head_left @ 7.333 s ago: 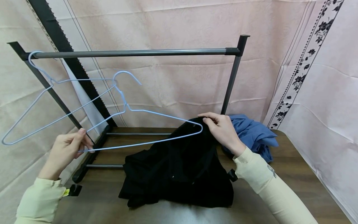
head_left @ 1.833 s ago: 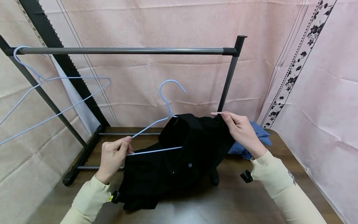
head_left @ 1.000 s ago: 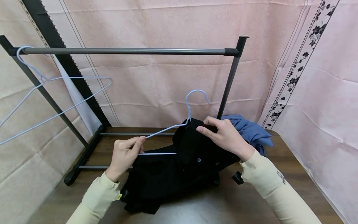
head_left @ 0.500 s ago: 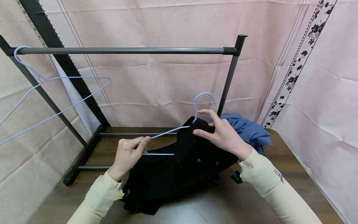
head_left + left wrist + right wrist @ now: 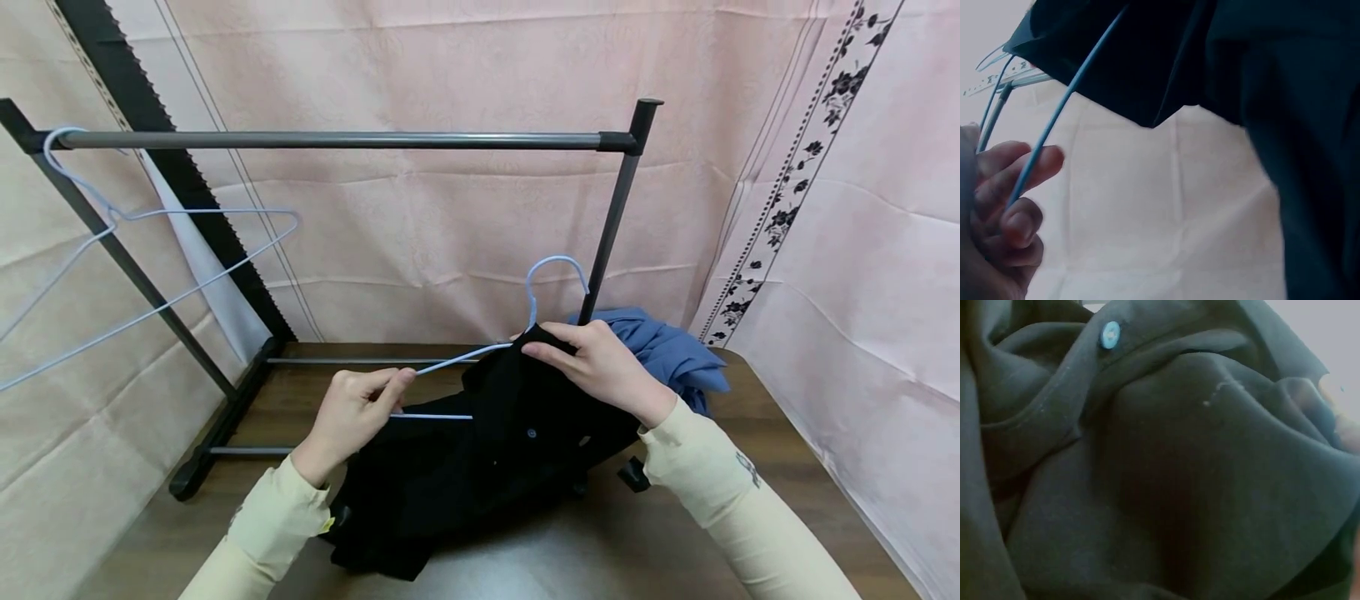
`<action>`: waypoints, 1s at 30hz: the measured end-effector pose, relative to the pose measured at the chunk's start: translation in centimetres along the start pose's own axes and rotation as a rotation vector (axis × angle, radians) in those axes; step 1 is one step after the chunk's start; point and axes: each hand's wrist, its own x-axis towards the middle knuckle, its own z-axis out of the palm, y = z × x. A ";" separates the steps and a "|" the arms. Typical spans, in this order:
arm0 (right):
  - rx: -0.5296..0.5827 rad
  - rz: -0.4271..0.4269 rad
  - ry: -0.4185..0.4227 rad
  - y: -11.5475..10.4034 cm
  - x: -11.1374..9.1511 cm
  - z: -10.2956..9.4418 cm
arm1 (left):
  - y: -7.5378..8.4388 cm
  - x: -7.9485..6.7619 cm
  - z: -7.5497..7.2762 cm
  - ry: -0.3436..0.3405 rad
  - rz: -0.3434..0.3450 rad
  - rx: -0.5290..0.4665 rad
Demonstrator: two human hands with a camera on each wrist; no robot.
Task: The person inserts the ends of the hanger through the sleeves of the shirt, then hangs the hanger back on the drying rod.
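My left hand (image 5: 356, 412) grips the left end of a blue hanger (image 5: 435, 417), and my right hand (image 5: 600, 362) pinches the neck edge of the black shirt (image 5: 465, 483), lower centre of the frame. I judge the cloth could slip off if my right pinch loosens. Compared with 1.8 seconds ago, hook and left hand sit farther right.

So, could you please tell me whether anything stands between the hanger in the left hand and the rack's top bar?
Nothing visible does. In the head view, only the cloth backdrop shows straight above the hook of the held hanger up to the top bar; the other hanger hangs near the bar's left end.
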 end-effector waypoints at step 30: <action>0.130 0.052 0.376 -1.7 0.0 -1.8 | -1.0 -1.0 2.2 -0.208 -0.470 -0.697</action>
